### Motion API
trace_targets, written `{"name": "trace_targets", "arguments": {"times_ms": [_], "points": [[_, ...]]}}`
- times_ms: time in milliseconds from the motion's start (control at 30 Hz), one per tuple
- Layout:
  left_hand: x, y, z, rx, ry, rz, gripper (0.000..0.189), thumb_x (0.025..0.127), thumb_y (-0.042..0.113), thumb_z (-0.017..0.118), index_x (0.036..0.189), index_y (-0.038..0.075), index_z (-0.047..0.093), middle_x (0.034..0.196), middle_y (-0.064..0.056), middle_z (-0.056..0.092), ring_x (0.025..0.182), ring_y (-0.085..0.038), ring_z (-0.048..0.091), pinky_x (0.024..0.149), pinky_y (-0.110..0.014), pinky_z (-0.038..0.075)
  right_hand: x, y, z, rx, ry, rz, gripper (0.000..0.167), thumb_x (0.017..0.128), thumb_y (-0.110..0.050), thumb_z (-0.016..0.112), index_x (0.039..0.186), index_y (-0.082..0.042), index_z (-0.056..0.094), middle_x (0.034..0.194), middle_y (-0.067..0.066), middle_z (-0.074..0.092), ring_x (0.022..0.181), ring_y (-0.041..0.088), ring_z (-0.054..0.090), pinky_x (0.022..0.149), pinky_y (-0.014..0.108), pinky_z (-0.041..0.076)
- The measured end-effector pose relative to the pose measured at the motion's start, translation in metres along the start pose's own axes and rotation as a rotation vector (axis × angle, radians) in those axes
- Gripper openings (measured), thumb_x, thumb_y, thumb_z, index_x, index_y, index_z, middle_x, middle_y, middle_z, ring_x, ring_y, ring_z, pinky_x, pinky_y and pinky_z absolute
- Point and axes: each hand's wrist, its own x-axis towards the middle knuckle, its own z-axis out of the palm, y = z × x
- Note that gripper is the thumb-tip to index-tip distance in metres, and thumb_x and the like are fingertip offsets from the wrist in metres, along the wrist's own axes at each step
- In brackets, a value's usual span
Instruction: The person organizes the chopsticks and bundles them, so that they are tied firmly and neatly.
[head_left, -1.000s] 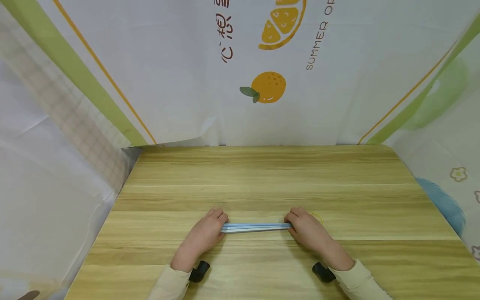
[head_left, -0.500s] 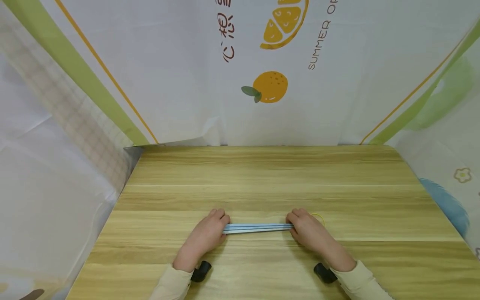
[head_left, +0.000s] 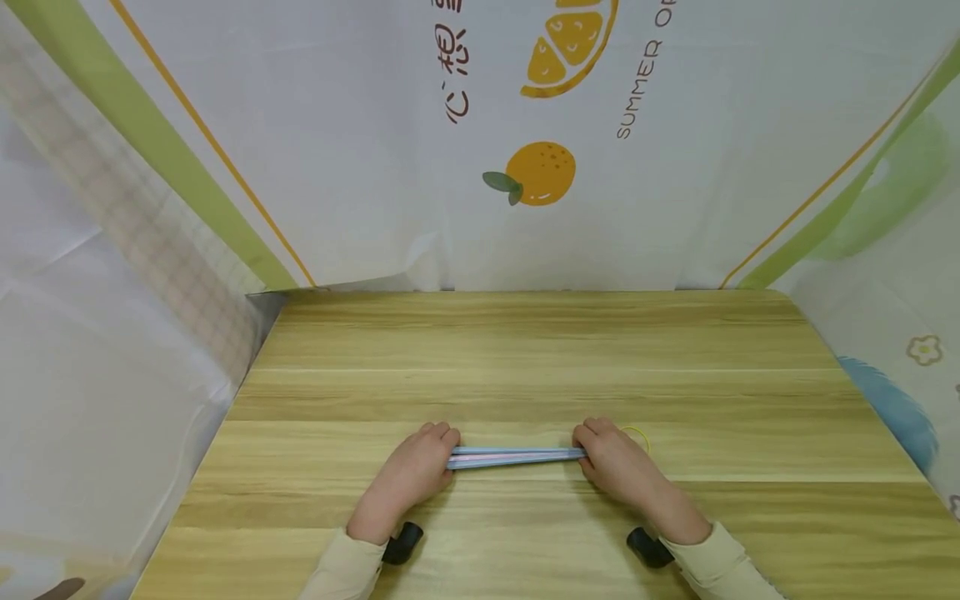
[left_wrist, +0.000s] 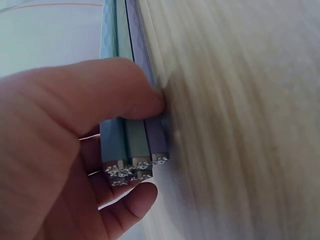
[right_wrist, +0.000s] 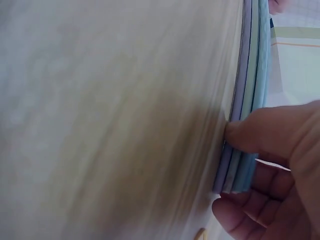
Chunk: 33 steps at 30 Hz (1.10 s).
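Observation:
A bundle of slim pastel chopsticks (head_left: pixel 513 457) lies crosswise in front of me, held at both ends. My left hand (head_left: pixel 416 467) grips the thicker left end; in the left wrist view its thumb (left_wrist: pixel 120 90) presses across blue, green and purple chopsticks (left_wrist: pixel 135 137), whose square ends carry a silvery pattern. At the narrower right end, my right hand (head_left: pixel 617 462) pinches the bundle, its thumb (right_wrist: pixel 262 130) lying over the chopsticks (right_wrist: pixel 237 167) in the right wrist view. The bundle is close to the tabletop; whether it touches is unclear.
A thin yellow band (head_left: pixel 637 436), perhaps a rubber band, lies just beyond my right hand. The wood-grain table (head_left: pixel 495 358) reaches back to a white printed cloth (head_left: pixel 360 167). More cloth (head_left: pixel 885 308) hangs along the right side.
A pink strip now shows along the middle of the bundle, where only pale blue faces showed before. Both hands stay in nearly the same place and keep their hold.

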Motion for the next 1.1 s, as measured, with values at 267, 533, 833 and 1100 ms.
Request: {"name": "trace_targets", "arguments": {"times_ms": [267,533,833,1100], "points": [[0.0,-0.001,0.004,0.027,0.011,0.003,0.031,0.068,0.011,0.083,0.09,0.008,0.061,0.087,-0.001,0.055,0.079,-0.017,0.051,0.069,-0.03,0.048,0.001,-0.001,0.0,-0.009,-0.003,-0.008,0.021,0.069,-0.001,0.075,0.079,-0.01,0.059,0.077,-0.002,0.052,0.07,0.014,0.047,0.063,0.027,0.045],[0.0,0.0,0.003,0.03,-0.006,0.025,0.033,0.069,0.009,0.082,0.091,0.006,0.058,0.085,-0.002,0.059,0.078,-0.019,0.057,0.068,-0.03,0.05,0.002,-0.003,0.0,-0.019,0.0,-0.014,0.024,0.066,0.002,0.073,0.078,-0.009,0.056,0.074,-0.001,0.05,0.069,0.015,0.048,0.062,0.029,0.044],[-0.001,-0.003,0.002,0.02,-0.014,0.055,0.025,0.077,0.008,0.076,0.095,0.007,0.059,0.092,-0.001,0.059,0.083,-0.016,0.056,0.069,-0.028,0.05,0.002,-0.001,-0.003,-0.03,-0.012,-0.03,0.02,0.067,0.002,0.07,0.084,-0.004,0.06,0.076,0.001,0.051,0.069,0.015,0.045,0.061,0.028,0.044],[-0.001,0.001,-0.005,-0.058,-0.016,0.023,0.024,0.081,0.006,0.071,0.098,0.006,0.053,0.087,-0.001,0.048,0.074,-0.012,0.051,0.063,-0.025,0.048,0.004,-0.003,-0.012,0.038,-0.077,0.025,0.015,0.074,0.002,0.061,0.081,-0.007,0.051,0.074,-0.002,0.043,0.067,0.011,0.037,0.058,0.022,0.038]]}}
